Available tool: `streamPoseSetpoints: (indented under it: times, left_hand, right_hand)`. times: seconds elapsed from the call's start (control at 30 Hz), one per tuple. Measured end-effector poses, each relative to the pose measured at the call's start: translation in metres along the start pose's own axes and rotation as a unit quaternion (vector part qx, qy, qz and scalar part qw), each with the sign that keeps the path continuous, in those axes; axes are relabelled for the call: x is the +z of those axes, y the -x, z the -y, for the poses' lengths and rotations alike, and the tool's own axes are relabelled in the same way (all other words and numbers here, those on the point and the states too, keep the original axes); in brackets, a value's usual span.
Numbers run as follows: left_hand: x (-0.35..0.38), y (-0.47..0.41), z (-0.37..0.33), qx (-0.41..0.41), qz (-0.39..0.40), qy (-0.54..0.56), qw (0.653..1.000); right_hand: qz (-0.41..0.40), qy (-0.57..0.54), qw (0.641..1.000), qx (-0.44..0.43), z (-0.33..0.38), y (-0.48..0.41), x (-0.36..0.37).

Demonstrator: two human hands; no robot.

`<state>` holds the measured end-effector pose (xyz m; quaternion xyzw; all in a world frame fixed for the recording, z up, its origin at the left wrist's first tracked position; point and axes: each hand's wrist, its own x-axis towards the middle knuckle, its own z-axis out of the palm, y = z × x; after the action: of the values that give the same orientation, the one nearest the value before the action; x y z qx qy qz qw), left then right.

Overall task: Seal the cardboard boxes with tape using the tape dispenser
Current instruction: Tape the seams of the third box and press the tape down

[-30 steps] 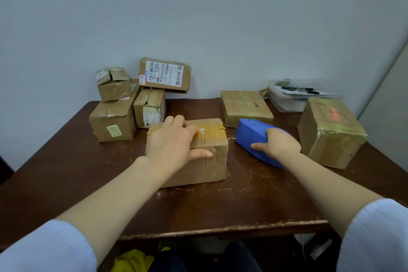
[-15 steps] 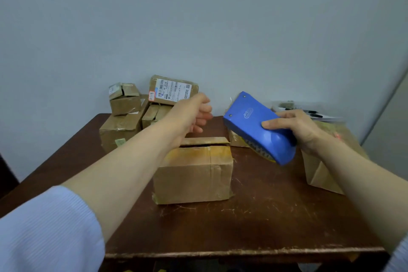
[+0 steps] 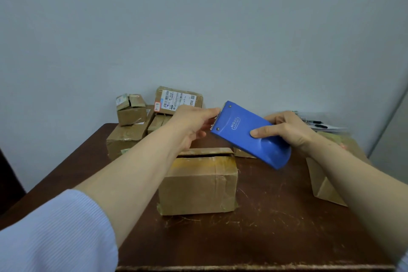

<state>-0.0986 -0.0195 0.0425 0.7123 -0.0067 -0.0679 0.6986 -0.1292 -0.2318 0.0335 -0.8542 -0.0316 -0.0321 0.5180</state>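
Well, the blue tape dispenser (image 3: 249, 134) bears a raised oval logo (it reads roughly "M&G") and hangs above the table (image 3: 276, 227), at one o'clock from the cardboard box (image 3: 198, 185), whose flaps gape. The right hand (image 3: 287, 130) grips its rounded rear. The left hand (image 3: 194, 126) curls at the toothed front, though I cannot tell whether it pinches tape. At eleven o'clock, a labelled box (image 3: 178, 100) shows barcodes, the print unreadable.

Scratched brown table (image 3: 287, 234): centre box (image 3: 198, 187) flaps ajar, right box (image 3: 326, 190), box stack (image 3: 124, 139) back left
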Motion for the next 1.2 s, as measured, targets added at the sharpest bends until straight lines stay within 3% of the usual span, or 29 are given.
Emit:
streamPoseSetpoints:
  times: [0.33,0.53,0.7,0.97,1.1,1.2]
  left_hand:
    - [-0.011,-0.006,-0.001,-0.009,-0.055,0.054,0.997]
    - [-0.026,-0.005,-0.005,-0.077,0.01,0.048,0.996]
    - [-0.032,-0.008,-0.002,-0.067,0.028,0.02,0.997]
    - [-0.038,-0.017,0.002,0.043,-0.071,-0.02,0.996]
    - [-0.049,-0.017,0.005,0.025,-0.095,-0.035,0.995]
    - [-0.089,-0.021,0.014,0.007,-0.166,-0.062,0.984]
  right_hand:
    - [0.031,-0.008,0.999,-0.021,0.013,-0.002,0.005]
    - [0.046,0.007,0.999,-0.017,0.02,-0.004,0.005]
    - [0.061,0.013,0.998,0.004,0.025,-0.007,0.006]
    - [0.056,0.041,0.998,-0.01,0.046,-0.008,0.014]
    - [0.053,0.079,0.995,-0.014,0.051,-0.012,0.012]
    - [0.048,0.148,0.988,0.009,0.044,-0.012,-0.011]
